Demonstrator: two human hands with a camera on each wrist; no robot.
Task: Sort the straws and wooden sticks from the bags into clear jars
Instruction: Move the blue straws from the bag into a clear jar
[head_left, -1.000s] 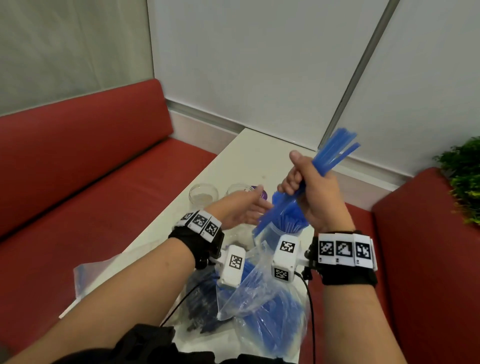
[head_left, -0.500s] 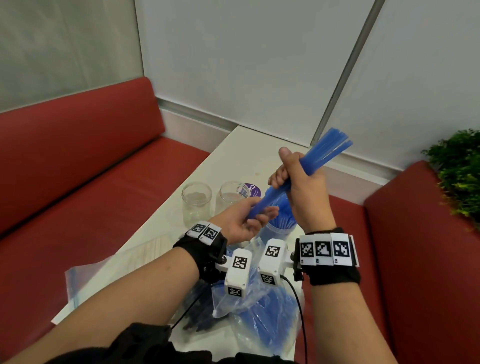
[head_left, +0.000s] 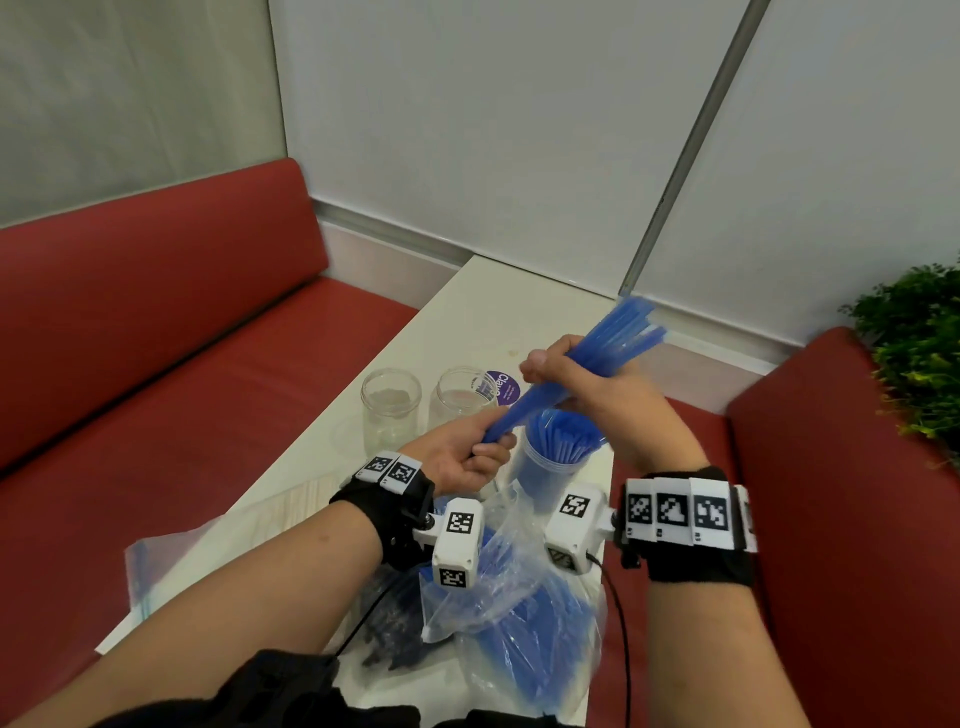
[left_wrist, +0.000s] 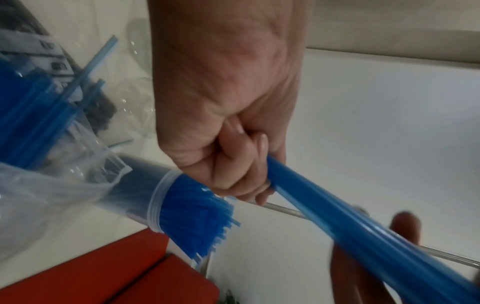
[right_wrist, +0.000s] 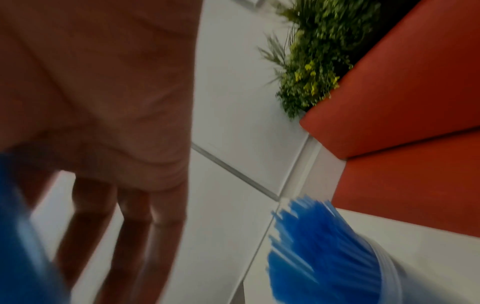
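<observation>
**Both hands holding one bundle of blue straws above a part-filled jar**

At the centre of the head view the left hand (head_left: 470, 457) has its fingers curled round the lower end of a bundle of blue straws (head_left: 582, 364); the left wrist view shows the fingers (left_wrist: 249, 164) wrapped about that end. The right hand (head_left: 587, 384), higher and to the right, grips the same bundle near its middle, thumb uppermost, and the upper ends fan out toward the upper right of the frame. The bundle slants from lower left to upper right. Directly beneath it stands a clear jar packed with blue straws (head_left: 558, 452), upright on the white tabletop (head_left: 467, 312). Left of that jar stand two empty clear jars (head_left: 390, 410), side by side, with a purple round label (head_left: 501, 387) just behind the right-hand one. Toward the lower centre of the frame, below the wrists, lies a clear plastic bag of blue straws (head_left: 519, 613); a bag of dark sticks (head_left: 395, 623) lies to its left, and a flat clear bag (head_left: 208, 551) lies at the tabletop's left edge. Red benches (head_left: 156, 338) flank the tabletop; a green plant (head_left: 919, 353) occupies the right edge.
</observation>
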